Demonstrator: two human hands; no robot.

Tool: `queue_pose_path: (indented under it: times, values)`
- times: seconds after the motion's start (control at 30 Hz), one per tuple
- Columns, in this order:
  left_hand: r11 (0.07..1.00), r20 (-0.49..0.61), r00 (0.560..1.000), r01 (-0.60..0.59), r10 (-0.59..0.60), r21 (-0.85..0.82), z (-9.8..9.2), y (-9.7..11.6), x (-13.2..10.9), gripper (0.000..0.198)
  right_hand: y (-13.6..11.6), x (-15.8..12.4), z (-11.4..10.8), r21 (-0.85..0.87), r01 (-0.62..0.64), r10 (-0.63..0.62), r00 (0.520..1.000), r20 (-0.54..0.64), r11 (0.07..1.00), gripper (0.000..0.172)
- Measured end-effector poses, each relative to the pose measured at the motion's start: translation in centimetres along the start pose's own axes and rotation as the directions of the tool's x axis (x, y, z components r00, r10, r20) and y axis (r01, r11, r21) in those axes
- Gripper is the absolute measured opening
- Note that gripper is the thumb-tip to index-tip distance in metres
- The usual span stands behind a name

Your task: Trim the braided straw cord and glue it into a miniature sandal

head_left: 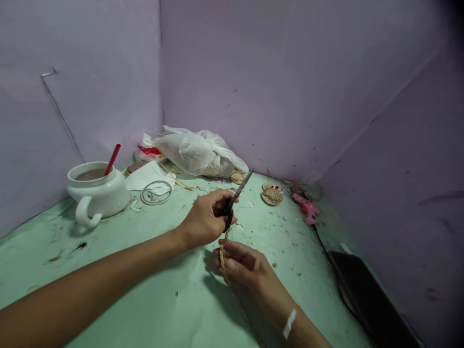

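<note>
We see a pale green tabletop [145, 299], specked and stained. At its left stands a white cup [112, 195]; beside it lie white paper [147, 175] and a metal ring [141, 193] — the ring partly over the paper's edge. Toward the back we find a translucent plastic bag [192, 151], and right of it round straw-coloured pieces [272, 196], a pink corded tool [308, 210] and, nearer us, a dark flat object [362, 285].

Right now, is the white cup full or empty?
Not empty: brownish liquid shows near the top of the white cup. I can't tell how deep it goes.
</note>
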State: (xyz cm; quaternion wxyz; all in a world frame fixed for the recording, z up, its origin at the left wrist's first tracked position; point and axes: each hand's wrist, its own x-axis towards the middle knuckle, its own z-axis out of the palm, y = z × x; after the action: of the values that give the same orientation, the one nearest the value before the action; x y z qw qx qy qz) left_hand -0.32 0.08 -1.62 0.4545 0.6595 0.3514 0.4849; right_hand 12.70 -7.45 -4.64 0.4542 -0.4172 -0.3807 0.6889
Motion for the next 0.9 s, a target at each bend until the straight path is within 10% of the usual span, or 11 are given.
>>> queue_pose_path:
  times: [0.33,0.6,0.9]
  values:
    - [0.996,-0.061,0.995,0.085,-0.083,0.038,-0.1,-1.5,0.5,0.034,0.5,0.0,0.0,-0.035,0.017,-0.019,0.997,-0.069,0.999,0.02]
    - [0.949,0.056,0.948,0.315,-0.314,-0.025,2.7,-3.2,-0.8,0.024,0.5,-0.9,-0.7,-0.415,0.292,-0.349,0.935,-0.068,0.862,0.016]
    - [0.938,0.138,0.928,0.335,-0.346,0.093,0.5,-2.0,-0.2,0.024,-0.6,0.6,-2.1,-0.163,0.249,-0.292,0.891,-0.348,0.955,0.024]
